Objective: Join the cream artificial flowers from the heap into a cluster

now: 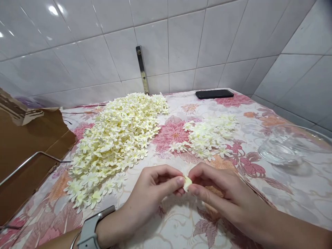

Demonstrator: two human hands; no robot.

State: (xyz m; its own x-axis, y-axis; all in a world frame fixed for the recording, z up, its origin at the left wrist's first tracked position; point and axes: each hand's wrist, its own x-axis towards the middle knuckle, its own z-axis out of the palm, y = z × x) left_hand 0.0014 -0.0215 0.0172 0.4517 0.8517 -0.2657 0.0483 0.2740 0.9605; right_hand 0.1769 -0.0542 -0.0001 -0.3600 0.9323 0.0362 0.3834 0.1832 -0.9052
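Observation:
Between my two hands is one small pale yellow flower (187, 183), pinched at the fingertips above the cloth. My left hand (158, 186), with a watch (90, 228) on its wrist, has thumb and forefinger closed on the flower's left side. From the other side, my right hand (220, 190) pinches it with thumb and forefinger; part of the flower is hidden by the fingers. A large heap of similar cream-yellow flowers (121, 128) lies to the left. Beyond my right hand is a smaller, whiter pile of flowers (210, 135).
A floral tablecloth (275, 214) covers the table. At the far left stands a torn cardboard box (31, 148) near a bent metal rod (31, 157). A clear glass bowl (280, 148) is at the right. A black phone (214, 93) lies by the tiled wall (184, 41).

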